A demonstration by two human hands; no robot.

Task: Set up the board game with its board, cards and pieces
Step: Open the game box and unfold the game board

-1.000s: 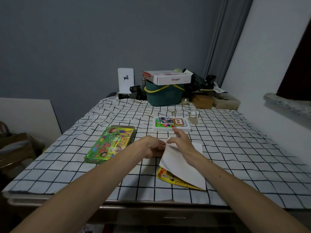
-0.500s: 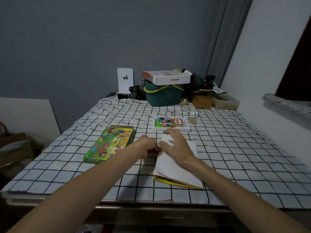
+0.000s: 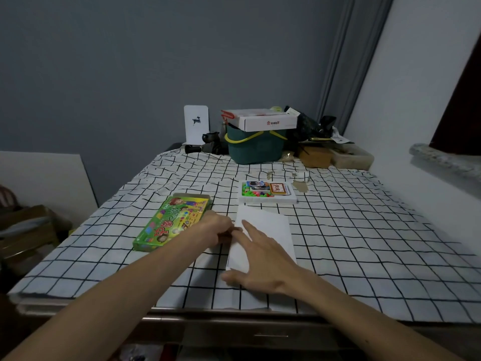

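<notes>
1 board, folded, white side up, lies flat on the checked cloth near the worktop's front edge. 2 hands on it. Right hand rests palm-down on the board, fingers straight and spread, holding nothing. Left hand sits at the board's left edge, fingers curled; cannot tell whether they pinch the edge.

1 green box lies just left of the board, close beside the left hand. 1 white tray lies just beyond the board, holding 2 stacks of cards and coloured pieces, too small to count.

At the far end: 1 teal basket with 1 white carton on top.
</notes>
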